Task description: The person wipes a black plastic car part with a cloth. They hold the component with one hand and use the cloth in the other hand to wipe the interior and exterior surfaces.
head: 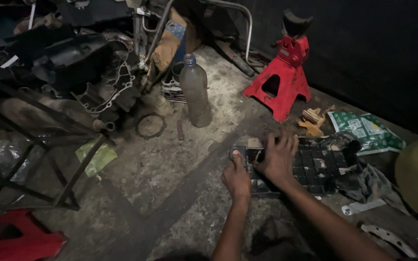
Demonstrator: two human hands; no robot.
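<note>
both hands are working at a black compartment tray (315,166) that is lying on the dirty concrete floor (170,169), in the only view, from the head. left hand (236,178) is gripping the near left corner of the tray, thumb lying on top of the rim, fingers curled under, so it is closed on the tray. right hand (277,157) is resting on the compartments with fingers spread and bent; whether it is pinching some small part i cannot tell, the place is too dark. a dark rag (364,181) is lying over the right side of the tray. behind, a dusty plastic bottle (195,92) is standing upright, and a red jack stand (282,77) is standing near the wall, well apart from the hands. an engine casing (107,87) is lying at the left. to do this well, i think the left hand should be keeping the tray steady and flat while the right one is searching slowly, compartment by compartment, so nothing is spilling.
</note>
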